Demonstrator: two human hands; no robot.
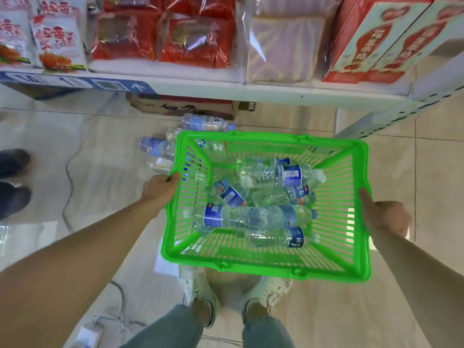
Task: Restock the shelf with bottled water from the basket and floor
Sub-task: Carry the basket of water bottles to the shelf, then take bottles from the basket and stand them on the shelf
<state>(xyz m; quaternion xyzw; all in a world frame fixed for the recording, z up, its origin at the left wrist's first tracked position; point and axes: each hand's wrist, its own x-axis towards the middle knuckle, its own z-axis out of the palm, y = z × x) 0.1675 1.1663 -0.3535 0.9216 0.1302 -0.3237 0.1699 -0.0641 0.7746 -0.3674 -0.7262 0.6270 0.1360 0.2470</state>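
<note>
The hands are carrying the load between them: the left hand (160, 188) is gripping the left rim of the green basket (266, 268), fingers curled over the edge, while the right hand (384, 213) is pressing flat against the right rim, fingers running straight along the plastic; whether the thumb is hooking under cannot be seen. The basket is hanging above the floor (376, 310), in front of the person's pale shoes (200, 290).

Going from the left: two dark shoes (13, 182) of another person are standing at the frame's edge, and a thin cable (69, 172) is trailing across the tiles. Just beyond the basket's far left corner, a few loose bottles (157, 146) are lying on the floor, one of them (207, 123) close to a cardboard carton (180, 106) tucked under the shelf (276, 92). Inside the basket, around half a dozen bottles of water (233, 218) are lying on their sides, piled across one another, all with blue labels.

Further right and above, the shelf is showing packaged snacks, red bags and red-and-white boxes (371, 46), but no bottled water anywhere in view.

Judging from this, the restocking is barely starting: every visible bottle is sitting either in the basket or on the floor, and none is standing on a shelf. Where the water belongs is not showing here. Both the basket's contents and the floor bottles are remaining to be shelved.
</note>
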